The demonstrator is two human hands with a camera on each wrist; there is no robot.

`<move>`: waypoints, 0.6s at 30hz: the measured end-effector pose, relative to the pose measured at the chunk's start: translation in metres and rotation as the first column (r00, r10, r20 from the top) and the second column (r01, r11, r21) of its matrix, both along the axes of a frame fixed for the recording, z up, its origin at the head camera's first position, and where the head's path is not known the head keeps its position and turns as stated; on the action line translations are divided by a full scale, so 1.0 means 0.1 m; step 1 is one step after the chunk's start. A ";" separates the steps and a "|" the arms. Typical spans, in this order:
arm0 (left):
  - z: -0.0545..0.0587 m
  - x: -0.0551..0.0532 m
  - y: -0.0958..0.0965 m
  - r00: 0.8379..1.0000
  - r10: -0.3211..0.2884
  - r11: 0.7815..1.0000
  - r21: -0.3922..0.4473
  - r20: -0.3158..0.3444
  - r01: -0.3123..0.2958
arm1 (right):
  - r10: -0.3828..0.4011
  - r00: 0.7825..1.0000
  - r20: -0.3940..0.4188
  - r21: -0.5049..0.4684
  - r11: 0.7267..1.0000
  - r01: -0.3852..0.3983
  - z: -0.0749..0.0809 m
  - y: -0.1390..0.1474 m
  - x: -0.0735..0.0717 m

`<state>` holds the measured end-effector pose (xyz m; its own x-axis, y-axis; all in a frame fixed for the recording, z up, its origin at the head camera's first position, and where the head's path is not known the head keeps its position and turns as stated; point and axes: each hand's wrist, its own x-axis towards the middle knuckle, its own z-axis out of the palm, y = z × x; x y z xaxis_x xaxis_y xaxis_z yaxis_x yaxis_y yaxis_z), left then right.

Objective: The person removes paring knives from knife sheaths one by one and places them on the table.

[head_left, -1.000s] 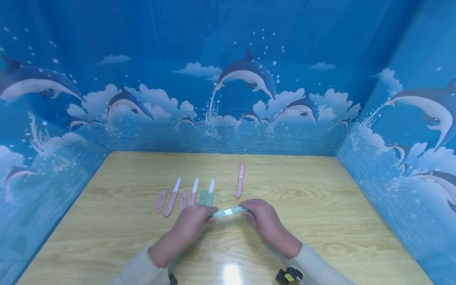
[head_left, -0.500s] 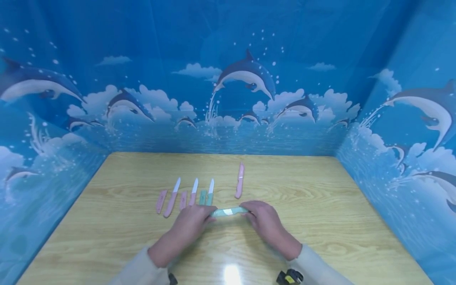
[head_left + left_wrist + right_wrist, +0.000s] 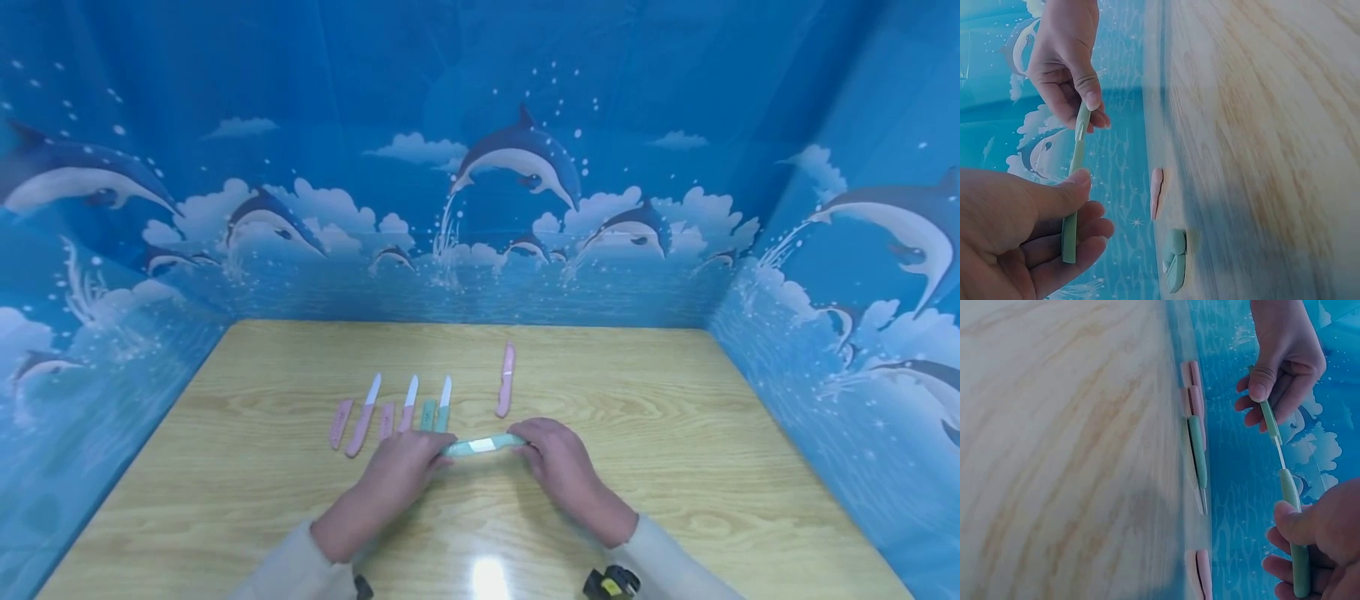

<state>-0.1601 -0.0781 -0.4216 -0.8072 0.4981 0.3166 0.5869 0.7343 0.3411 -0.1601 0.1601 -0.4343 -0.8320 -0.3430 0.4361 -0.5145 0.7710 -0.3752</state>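
Observation:
In the head view my left hand (image 3: pixel 405 468) pinches a green knife sheath (image 3: pixel 1077 156), with the thumb on top and fingers beneath. My right hand (image 3: pixel 561 465) grips the green handle of a paring knife (image 3: pixel 1290 487), held level in front of me above the table. A short stretch of white blade (image 3: pixel 483 445) shows between sheath and handle. The rest of the blade is inside the sheath. Just beyond my left hand lie a bare green paring knife (image 3: pixel 445 400) and a loose green sheath (image 3: pixel 427 415).
Left on the wooden table (image 3: pixel 247 467) lie two bare pink knives, one outermost (image 3: pixel 363 423) and one inner (image 3: pixel 408 407), beside pink sheaths (image 3: pixel 341 423). A sheathed pink knife (image 3: pixel 506 379) lies beyond my hands. Dolphin-printed curtains (image 3: pixel 480 283) border the table's back and sides.
The white gap between the green sheath and the knife handle has widened slightly, with the right hand shifted a little to the right. The knives on the table stay put.

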 end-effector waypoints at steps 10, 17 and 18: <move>0.00 0.00 -0.03 0.999 -0.008 1.000 0.009 -0.033 0.009 | 0.011 1.000 -0.016 0.011 1.000 -0.011 -0.02 0.03 0.00; 0.02 0.01 -0.03 1.000 0.000 1.000 0.005 -0.018 0.000 | -0.002 0.999 -0.039 0.005 1.000 0.003 -0.02 0.03 -0.02; 0.02 0.01 -0.04 1.000 0.008 1.000 0.003 -0.019 -0.008 | -0.005 0.999 -0.043 0.004 1.000 0.005 -0.02 0.03 -0.02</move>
